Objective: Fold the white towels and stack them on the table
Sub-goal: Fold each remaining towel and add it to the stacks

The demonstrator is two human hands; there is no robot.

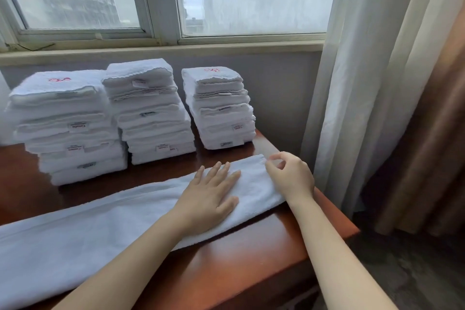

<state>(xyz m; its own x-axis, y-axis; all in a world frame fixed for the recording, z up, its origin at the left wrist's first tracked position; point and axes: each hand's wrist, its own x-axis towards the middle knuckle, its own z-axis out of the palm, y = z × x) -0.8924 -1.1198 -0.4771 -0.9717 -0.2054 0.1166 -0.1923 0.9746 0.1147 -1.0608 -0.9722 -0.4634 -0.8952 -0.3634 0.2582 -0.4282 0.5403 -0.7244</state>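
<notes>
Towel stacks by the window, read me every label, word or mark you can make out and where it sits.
"Canasin", roughly: tag in the left stack; letters soft.
Red embroidery on the left stack's top: unreadable.
Red embroidery on the right stack: unreadable.
Other tags, including middle stack: too blurred.

Two bare forearms, no sleeves in view up to the frame's lower edge. No watch, bracelet or ring on either wrist or finger. Left hand (210, 199) broad-backed, with four fingers and thumb all visible. Right hand (292, 178) seen from the back, knuckles showing. Short, unpainted nails. No gloves, no markings.
</notes>
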